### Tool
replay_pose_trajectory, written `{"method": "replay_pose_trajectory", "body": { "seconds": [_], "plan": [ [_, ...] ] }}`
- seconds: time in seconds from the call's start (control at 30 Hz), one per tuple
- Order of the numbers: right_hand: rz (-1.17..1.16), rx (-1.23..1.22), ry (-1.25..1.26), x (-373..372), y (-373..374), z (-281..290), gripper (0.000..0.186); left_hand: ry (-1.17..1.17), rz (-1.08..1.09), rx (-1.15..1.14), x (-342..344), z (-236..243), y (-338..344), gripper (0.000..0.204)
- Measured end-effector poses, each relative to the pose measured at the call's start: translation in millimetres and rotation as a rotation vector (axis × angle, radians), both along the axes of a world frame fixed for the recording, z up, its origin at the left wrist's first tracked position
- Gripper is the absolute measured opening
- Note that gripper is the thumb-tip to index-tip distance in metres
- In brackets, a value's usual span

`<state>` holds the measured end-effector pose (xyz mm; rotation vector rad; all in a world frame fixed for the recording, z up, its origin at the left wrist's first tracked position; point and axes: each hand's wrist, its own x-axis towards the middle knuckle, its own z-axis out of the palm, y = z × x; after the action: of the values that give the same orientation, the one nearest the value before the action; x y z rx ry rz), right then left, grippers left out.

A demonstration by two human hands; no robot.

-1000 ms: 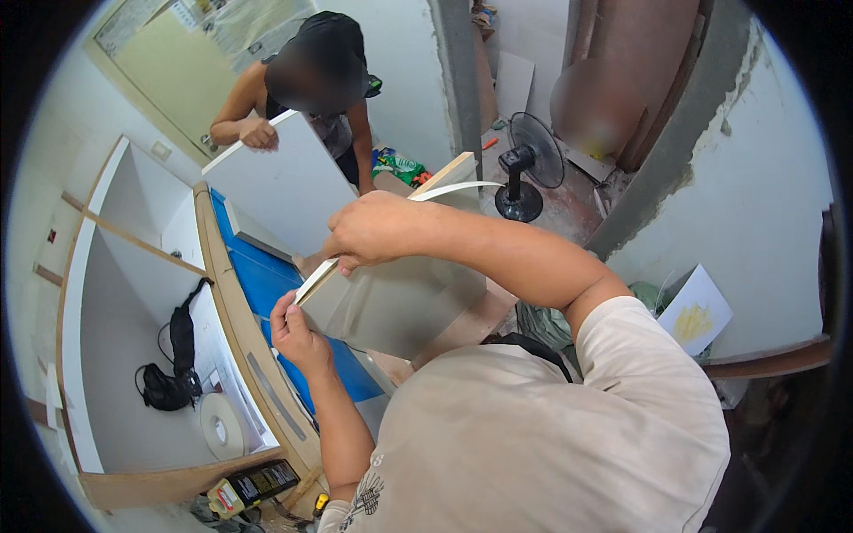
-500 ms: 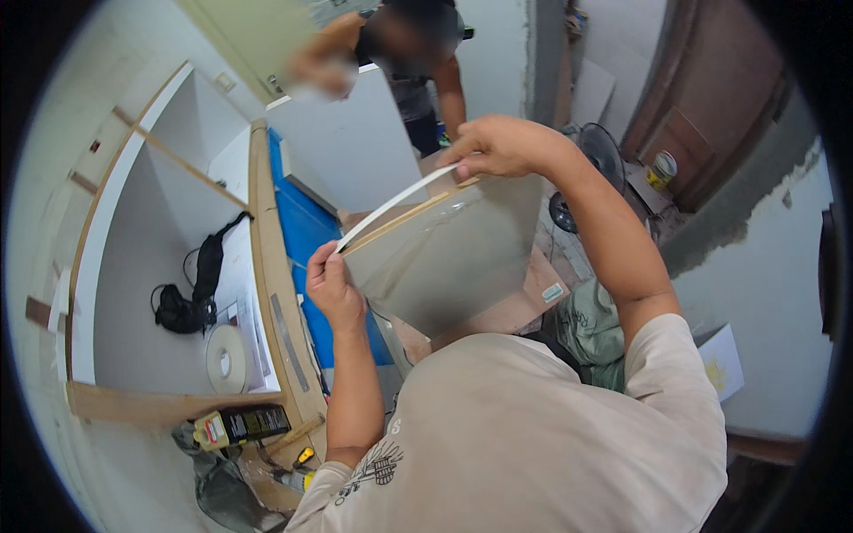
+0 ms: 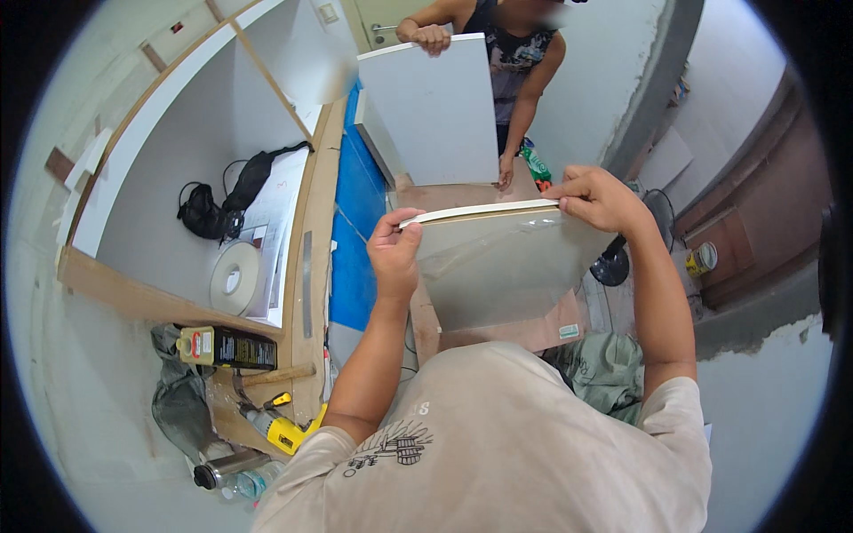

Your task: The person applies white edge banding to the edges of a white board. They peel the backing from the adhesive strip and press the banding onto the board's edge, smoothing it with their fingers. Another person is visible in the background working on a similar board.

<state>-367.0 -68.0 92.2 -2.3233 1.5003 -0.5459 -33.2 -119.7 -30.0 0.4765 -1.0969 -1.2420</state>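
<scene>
A grey board wrapped in clear film (image 3: 506, 275) stands upright in front of me. Along its top edge runs a thin white edging strip (image 3: 484, 211), nearly flat against the wood-coloured edge. At the strip's left end, the thumb and fingers of my left hand (image 3: 395, 253) pinch it at the board's corner. My right hand (image 3: 604, 202) is closed on the other end, thumb and fingers pressed to the strip at the right corner. Beneath the board is a reddish-brown surface (image 3: 569, 313) with a small label.
Across from me a person holds a white panel (image 3: 431, 111) upright. On my left, a cabinet (image 3: 133, 204) contains a roll of edging tape (image 3: 235, 277) and a black bag (image 3: 206, 213). A tin (image 3: 233, 347) and a yellow power tool (image 3: 289, 433) lie nearer. A fan (image 3: 611, 262) stands right.
The strip, bowed up over the board earlier, now lies almost straight along its top edge. My right hand has lowered. The other person's hand now rests on the white panel's top.
</scene>
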Motion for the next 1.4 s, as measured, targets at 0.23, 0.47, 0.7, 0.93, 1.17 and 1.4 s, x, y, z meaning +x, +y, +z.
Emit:
{"method": "replay_pose_trajectory", "body": {
  "seconds": [0.23, 0.47, 0.7, 0.93, 1.17, 1.4],
  "plan": [
    [-0.041, -0.103, 0.000, 6.3, 11.6, -0.7, 0.032, 0.027, 0.020, -0.039, -4.4, -2.9, -1.8, 0.022],
    [-0.030, -0.044, -0.026, 4.0, 7.7, -1.7, 0.032, -0.014, 0.034, -0.022, -2.9, -2.2, 1.6, 0.020],
    [-0.007, 0.016, 0.028, 1.6, 8.8, 5.8, 0.029, -0.071, 0.034, -0.106, 2.2, -7.6, -4.9, 0.015],
    [-0.005, -0.062, -0.012, -2.5, 9.6, -3.6, 0.028, -0.050, 0.027, -0.091, 1.9, -5.7, -9.4, 0.012],
    [-0.084, -0.033, 0.044, 4.0, 20.3, 4.3, 0.028, -0.066, 0.026, -0.143, 5.1, -16.7, -17.7, 0.014],
    [-0.083, -0.100, 0.009, -2.6, 17.1, -9.9, 0.032, -0.114, 0.053, -0.147, 2.8, -9.4, -11.1, 0.014]
  ]
}}
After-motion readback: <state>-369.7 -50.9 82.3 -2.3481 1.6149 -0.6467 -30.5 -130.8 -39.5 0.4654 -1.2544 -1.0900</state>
